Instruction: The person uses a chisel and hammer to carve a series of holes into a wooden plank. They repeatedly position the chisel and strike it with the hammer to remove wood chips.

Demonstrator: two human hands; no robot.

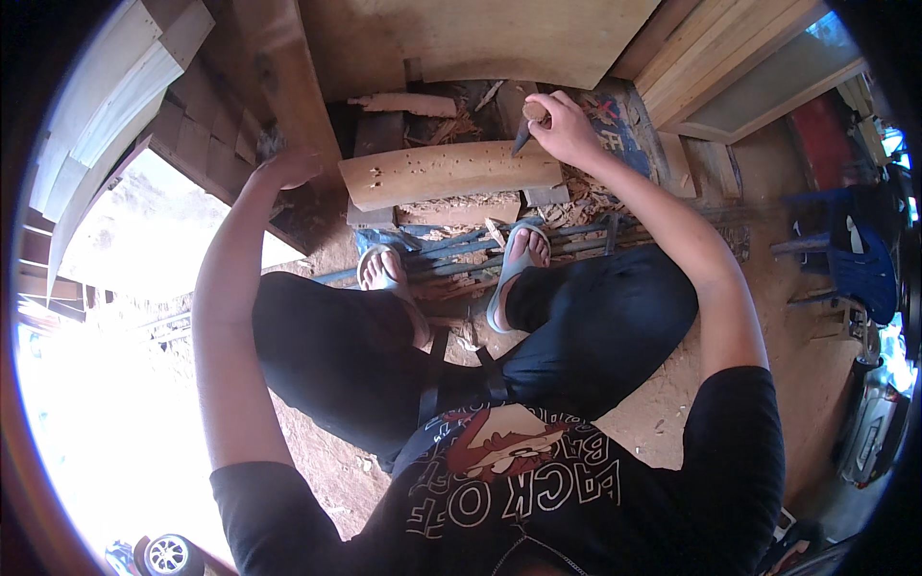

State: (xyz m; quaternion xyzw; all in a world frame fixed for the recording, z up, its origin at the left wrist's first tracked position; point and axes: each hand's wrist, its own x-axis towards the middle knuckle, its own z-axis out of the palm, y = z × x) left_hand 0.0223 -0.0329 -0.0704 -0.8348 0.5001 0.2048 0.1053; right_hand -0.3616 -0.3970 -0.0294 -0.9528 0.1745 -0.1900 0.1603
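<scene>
A pale wooden board [442, 182] with several small dark notches or holes lies crosswise in front of my feet. My right hand [567, 132] is closed around a tool with a round wooden handle and a dark, tapered metal blade [521, 137]. The blade points down, its tip at the board's far right part. Off the board's left end, my left hand [291, 168] is raised beside a tall plank. It is blurred, and a grey smear above it hides whether it holds anything.
Under the board are wooden blocks [423, 209] and scattered wood chips [581, 209]. Dark rods [451, 252] run between it and my sandalled feet [519, 264]. A large wood panel [461, 43] stands beyond, a framed panel [759, 96] at far right, and a blue chair [850, 254] at right.
</scene>
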